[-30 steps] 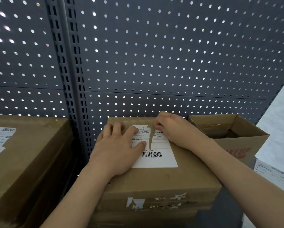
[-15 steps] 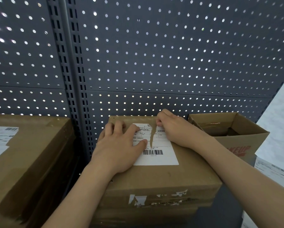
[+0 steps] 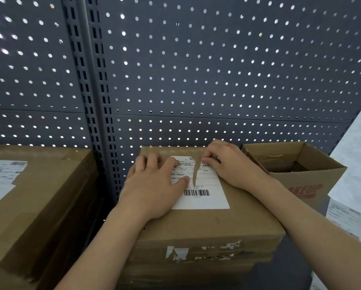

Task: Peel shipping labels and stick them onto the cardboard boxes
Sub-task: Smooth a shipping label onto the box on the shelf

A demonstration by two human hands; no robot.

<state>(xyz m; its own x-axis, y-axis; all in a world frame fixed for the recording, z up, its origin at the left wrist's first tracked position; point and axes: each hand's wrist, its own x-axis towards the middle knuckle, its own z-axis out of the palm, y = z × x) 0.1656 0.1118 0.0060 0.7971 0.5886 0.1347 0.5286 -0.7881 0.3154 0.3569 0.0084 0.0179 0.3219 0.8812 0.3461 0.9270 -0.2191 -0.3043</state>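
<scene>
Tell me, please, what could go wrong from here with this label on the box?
1. The tear in the label runs down almost to the barcode. If the right hand, which seems to pinch the torn edge, pulls, the tear may split the barcode.
2. The left hand presses only the left half flat onto the box, so the right half might stick skewed, leaving a gap or crease.
</scene>
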